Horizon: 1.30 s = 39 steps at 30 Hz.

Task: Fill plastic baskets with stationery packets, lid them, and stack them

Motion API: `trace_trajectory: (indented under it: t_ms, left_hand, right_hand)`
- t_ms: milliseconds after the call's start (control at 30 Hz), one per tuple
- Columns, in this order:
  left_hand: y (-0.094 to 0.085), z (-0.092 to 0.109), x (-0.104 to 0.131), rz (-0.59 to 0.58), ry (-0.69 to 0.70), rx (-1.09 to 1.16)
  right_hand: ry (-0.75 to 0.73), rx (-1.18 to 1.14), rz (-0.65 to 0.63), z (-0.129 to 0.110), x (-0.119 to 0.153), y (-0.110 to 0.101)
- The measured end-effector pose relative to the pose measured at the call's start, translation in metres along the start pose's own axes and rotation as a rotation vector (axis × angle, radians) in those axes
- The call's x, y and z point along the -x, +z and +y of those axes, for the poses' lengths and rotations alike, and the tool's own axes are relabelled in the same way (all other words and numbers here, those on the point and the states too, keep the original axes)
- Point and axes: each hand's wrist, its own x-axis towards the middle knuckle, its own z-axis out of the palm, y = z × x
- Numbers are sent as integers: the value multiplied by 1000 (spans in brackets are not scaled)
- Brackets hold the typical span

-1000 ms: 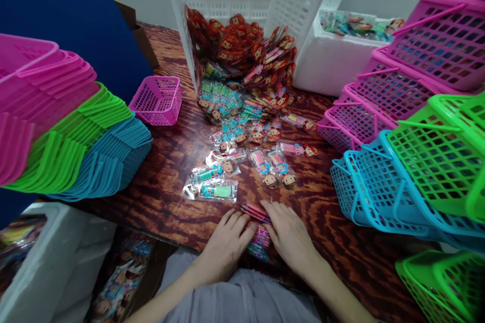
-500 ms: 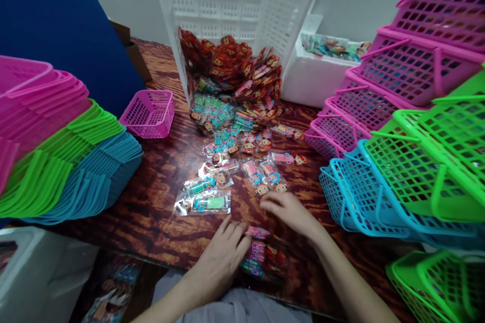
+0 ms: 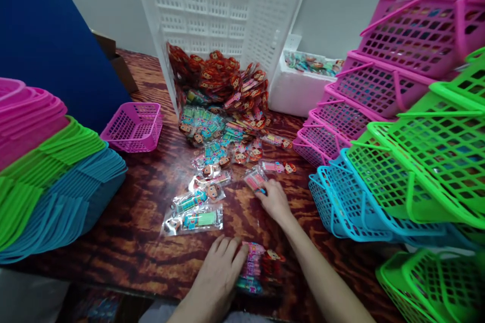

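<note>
My right hand (image 3: 276,201) is closed on the lower ends of pink-filled clear packets (image 3: 254,178) with doll-shaped figures, lying together on the table; my fingers partly cover them. My left hand (image 3: 223,263) lies on the table near its front edge, fingers stretched out. Its thumb is against the side of a stack of similar packets (image 3: 252,268), pink, red-haired and teal ones together. Left of centre lie loose packets with teal and green fillings (image 3: 202,218). One pink packet (image 3: 273,166) is just beyond my right hand.
A white perforated crate (image 3: 204,5) on its side spills a heap of packets (image 3: 220,81). Nested baskets (image 3: 76,171) stand left, near a single pink basket (image 3: 147,133). Filled baskets (image 3: 394,161) are stacked right. A white foam box (image 3: 293,88) sits behind.
My right hand has moved forward from near the stack and taken hold of the pink-filled packets, which are now bunched together. My left hand stays by the stack. The view has shifted slightly.
</note>
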Motion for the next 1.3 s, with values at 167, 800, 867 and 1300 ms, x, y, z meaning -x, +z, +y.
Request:
trace_trajectory:
  t_ms: [167, 800, 867, 1300]
  left_hand:
    - [2, -2, 0, -21, 0, 24]
    - [-11, 1, 5, 237, 130, -141]
    - [-12, 2, 5, 213, 114, -130]
    - [-12, 1, 4, 226, 125, -133]
  right_hand:
    - [97, 45, 47, 16, -2, -3]
    - [-376, -178, -383, 5, 106, -22]
    - [-341, -146, -372, 10, 104, -23]
    - [-426, -8, -285, 4, 106, -17]
